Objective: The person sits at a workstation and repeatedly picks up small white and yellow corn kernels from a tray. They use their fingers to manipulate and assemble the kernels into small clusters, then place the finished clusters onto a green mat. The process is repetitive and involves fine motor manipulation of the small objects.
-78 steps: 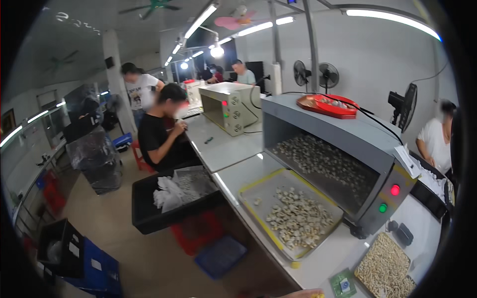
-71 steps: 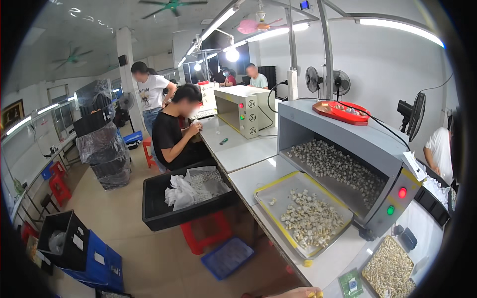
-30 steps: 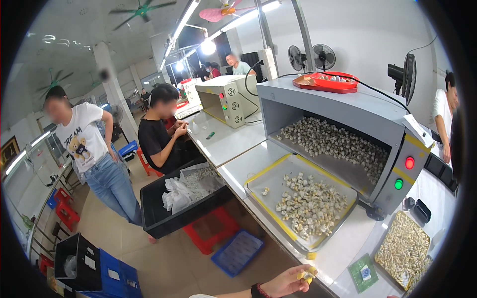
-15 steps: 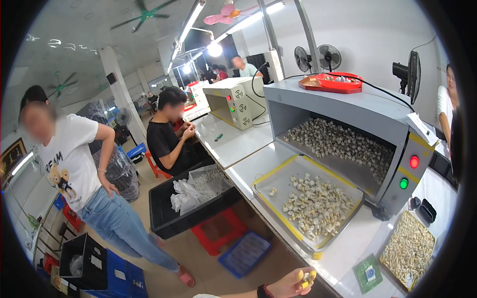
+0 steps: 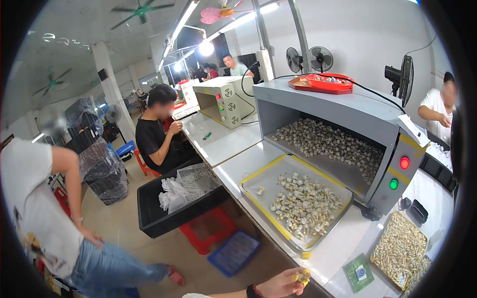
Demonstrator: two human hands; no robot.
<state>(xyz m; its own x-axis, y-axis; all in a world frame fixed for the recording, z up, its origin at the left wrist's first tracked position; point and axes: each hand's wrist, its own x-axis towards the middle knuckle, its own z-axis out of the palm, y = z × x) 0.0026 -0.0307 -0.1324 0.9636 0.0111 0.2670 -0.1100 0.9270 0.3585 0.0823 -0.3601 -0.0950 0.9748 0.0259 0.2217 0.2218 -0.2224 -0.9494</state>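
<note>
My left hand (image 5: 282, 283) comes in at the lower edge, a dark bracelet on its wrist. Its fingers are bent together in a pinch, with yellow coverings on the fingertips. Something small and greyish shows between them, too small to name. Just beyond the hand, a yellow-edged tray (image 5: 242, 185) on the white table holds a heap of small whitish-yellow pieces (image 5: 305, 206). Behind that tray stands a grey box-shaped machine (image 5: 318, 97), its open mouth full of similar pieces (image 5: 328, 144). My right hand is out of view.
To the right lie a tray of slim yellowish pieces (image 5: 399, 247) and a green packet (image 5: 358, 272). A black crate (image 5: 149, 226) sits on a red stool (image 5: 207, 229) beside the table. One person stands at left; another sits at the table, and someone is at far right.
The view has shifted slightly to the right. The standing person at left has come nearer and turned. At far right, a person now reaches out an arm. My left hand keeps its pinch.
</note>
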